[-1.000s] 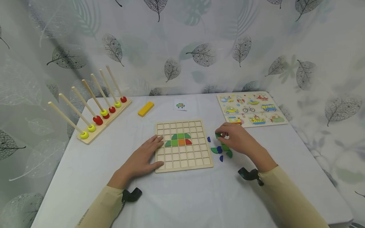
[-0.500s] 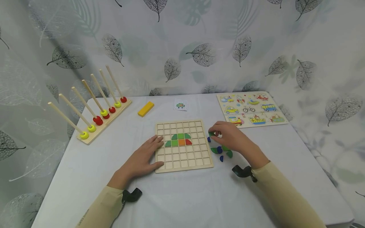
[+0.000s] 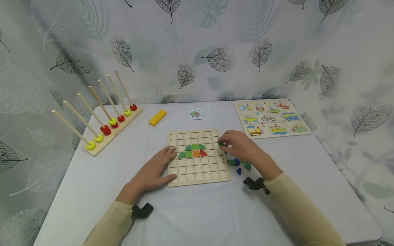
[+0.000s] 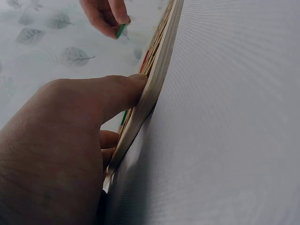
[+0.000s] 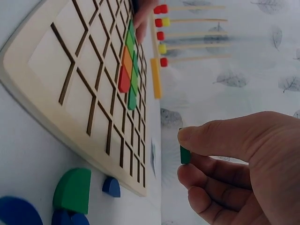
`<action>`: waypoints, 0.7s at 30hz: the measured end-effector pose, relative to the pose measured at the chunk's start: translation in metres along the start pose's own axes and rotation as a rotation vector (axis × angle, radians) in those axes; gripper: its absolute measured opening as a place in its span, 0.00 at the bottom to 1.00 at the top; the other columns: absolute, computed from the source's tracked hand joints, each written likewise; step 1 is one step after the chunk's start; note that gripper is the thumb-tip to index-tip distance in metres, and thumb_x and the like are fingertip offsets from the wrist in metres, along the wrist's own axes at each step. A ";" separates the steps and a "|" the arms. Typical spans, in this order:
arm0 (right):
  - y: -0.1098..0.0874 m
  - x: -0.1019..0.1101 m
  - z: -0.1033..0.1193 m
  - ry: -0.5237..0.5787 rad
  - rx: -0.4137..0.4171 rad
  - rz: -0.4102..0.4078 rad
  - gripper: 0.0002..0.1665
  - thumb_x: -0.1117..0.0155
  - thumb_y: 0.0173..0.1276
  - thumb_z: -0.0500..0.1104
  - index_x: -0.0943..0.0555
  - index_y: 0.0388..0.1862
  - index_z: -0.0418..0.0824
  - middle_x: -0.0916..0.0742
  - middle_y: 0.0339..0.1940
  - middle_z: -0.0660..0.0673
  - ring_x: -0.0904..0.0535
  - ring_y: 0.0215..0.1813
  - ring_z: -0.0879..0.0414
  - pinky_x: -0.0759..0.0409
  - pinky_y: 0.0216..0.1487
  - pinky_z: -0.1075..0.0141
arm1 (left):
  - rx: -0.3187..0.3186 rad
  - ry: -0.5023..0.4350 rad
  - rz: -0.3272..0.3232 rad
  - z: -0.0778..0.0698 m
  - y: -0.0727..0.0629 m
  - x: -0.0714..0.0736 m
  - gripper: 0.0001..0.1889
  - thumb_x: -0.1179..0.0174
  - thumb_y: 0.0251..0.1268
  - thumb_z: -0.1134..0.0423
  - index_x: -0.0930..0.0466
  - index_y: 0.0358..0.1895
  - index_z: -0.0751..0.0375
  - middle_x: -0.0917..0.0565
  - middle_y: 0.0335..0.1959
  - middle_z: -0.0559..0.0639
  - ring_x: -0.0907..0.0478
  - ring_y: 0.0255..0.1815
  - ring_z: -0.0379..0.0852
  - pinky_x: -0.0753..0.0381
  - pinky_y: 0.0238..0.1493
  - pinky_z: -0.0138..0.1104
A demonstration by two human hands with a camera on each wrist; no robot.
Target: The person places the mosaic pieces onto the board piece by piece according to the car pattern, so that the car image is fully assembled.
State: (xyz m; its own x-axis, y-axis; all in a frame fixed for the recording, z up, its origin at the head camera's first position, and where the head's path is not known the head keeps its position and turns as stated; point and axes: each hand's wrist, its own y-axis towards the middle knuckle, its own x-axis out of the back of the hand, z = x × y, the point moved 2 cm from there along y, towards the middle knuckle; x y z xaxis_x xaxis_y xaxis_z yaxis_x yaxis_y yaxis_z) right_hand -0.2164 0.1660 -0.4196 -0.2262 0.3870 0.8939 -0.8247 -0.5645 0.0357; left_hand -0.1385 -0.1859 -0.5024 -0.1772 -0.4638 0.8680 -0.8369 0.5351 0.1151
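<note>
A square wooden grid board lies mid-table, with green, orange and red pieces set in two rows of its cells. My left hand rests along its left edge, fingers spread; in the left wrist view the thumb lies on the rim. Over the board's right edge, my right hand pinches a small green block between thumb and fingertips, seen nearly edge-on in the right wrist view. Beneath that hand lie loose pieces, among them a green quarter-round block and a small blue block.
A peg rack with red and yellow beads stands at the far left. Beside it lies a yellow bar. A small picture card lies behind the board, and a vehicle picture puzzle at the back right.
My right hand has moved left with the green block, from above the loose pieces to the board's right edge. My left hand has stayed in place.
</note>
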 end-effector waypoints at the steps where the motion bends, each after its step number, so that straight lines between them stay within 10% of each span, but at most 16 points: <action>1: 0.001 -0.001 0.001 0.003 0.000 0.000 0.17 0.20 0.69 0.37 0.09 0.55 0.38 0.12 0.46 0.50 0.18 0.45 0.56 0.16 0.44 0.62 | -0.003 -0.001 -0.004 0.000 0.000 0.000 0.43 0.34 0.72 0.41 0.32 0.82 0.61 0.41 0.88 0.49 0.52 0.89 0.52 0.39 0.81 0.56; 21: 0.010 -0.018 0.010 0.028 -0.024 0.055 0.16 0.22 0.71 0.37 0.09 0.56 0.37 0.14 0.43 0.49 0.21 0.42 0.55 0.19 0.43 0.61 | 0.020 -0.005 0.018 0.001 0.000 -0.001 0.43 0.35 0.73 0.40 0.33 0.83 0.60 0.44 0.89 0.47 0.54 0.90 0.49 0.42 0.83 0.54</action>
State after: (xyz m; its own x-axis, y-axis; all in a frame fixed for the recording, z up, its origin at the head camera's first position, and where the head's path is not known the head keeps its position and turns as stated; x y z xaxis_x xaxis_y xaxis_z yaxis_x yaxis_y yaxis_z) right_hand -0.2156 0.1462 -0.4311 -0.2860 0.3762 0.8813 -0.8225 -0.5682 -0.0244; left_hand -0.1391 -0.1863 -0.5043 -0.1951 -0.4575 0.8675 -0.8437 0.5293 0.0894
